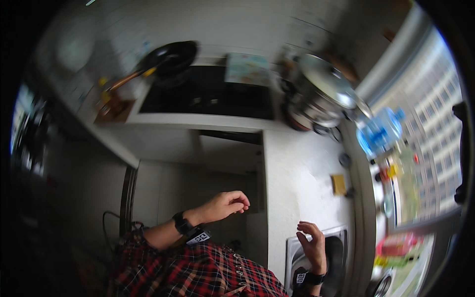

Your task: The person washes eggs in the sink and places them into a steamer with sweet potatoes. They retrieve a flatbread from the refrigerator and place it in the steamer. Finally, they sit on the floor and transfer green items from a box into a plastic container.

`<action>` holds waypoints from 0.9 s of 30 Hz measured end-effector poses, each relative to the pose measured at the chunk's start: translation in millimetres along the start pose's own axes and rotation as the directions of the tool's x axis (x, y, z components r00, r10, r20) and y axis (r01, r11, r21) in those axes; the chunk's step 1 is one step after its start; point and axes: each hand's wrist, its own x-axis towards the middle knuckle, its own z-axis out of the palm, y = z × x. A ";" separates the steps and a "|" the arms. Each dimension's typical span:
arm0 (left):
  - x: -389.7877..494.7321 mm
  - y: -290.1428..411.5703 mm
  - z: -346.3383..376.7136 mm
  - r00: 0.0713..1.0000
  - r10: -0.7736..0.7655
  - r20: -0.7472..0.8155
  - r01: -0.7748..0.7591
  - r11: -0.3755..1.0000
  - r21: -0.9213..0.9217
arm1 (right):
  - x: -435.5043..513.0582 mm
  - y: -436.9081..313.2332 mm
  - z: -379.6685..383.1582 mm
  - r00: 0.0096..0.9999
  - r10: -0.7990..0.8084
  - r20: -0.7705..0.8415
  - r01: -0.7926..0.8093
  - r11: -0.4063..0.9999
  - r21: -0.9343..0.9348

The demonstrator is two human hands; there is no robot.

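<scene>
My left hand (226, 206), with a dark band at its wrist, hangs in front of my plaid shirt over the floor, fingers loosely curled and holding nothing. Over the near edge of the stainless steel sink (345, 241) is my right hand (313, 243), thumb and fingers apart, with nothing between them. Beyond the right hand, a yellow sponge or cloth (338, 185) lies on the white countertop (293, 174). Neither hand appears to touch the counter.
A black wok (174, 55) with a wooden handle rests on the black cooktop (178, 100). A large lidded steel pot (326, 89) stands at the corner. Along the window sill are a blue plastic water jug (380, 131) and several bottles. A cabinet door (226, 152) below the cooktop appears open.
</scene>
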 end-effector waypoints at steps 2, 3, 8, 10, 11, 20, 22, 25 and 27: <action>-19.4 -9.0 -25.5 0.997 -0.008 -0.079 0.008 1.000 -0.004 | 28.8 -23.0 33.9 0.998 -0.007 0.067 0.003 0.998 0.057; -29.0 -11.8 -37.9 0.995 -0.004 -0.104 0.005 1.000 0.007 | 41.4 -36.4 49.3 0.994 -0.036 0.103 0.028 0.996 0.082; -92.0 -31.7 -127.3 0.954 0.061 -0.293 -0.048 0.998 0.050 | 104.9 -128.9 152.6 0.905 -0.269 0.329 0.258 0.963 0.078; -120.9 -32.1 -165.3 0.918 0.091 -0.386 -0.094 0.996 0.010 | 130.0 -171.3 190.8 0.839 -0.362 0.406 0.360 0.929 0.084; -138.5 -31.7 -185.7 0.899 0.059 -0.433 -0.077 0.997 -0.025 | 140.6 -193.2 211.9 0.812 -0.396 0.429 0.389 0.915 0.109; -300.1 -23.4 -289.0 0.609 0.023 -0.793 -0.077 0.997 -0.029 | 204.5 -333.1 371.5 0.500 -0.591 0.633 0.584 0.770 0.258; -322.6 -30.9 -297.7 0.517 0.054 -0.854 -0.143 0.989 -0.024 | 217.1 -347.0 398.6 0.442 -0.606 0.662 0.596 0.750 0.288; -351.3 -41.8 -298.3 0.353 0.077 -0.933 -0.193 0.981 0.008 | 237.3 -362.5 433.7 0.368 -0.595 0.714 0.557 0.757 0.343; -371.4 -44.3 -303.7 0.295 0.037 -0.955 -0.178 0.984 -0.016 | 252.9 -375.3 462.2 0.334 -0.604 0.724 0.575 0.739 0.351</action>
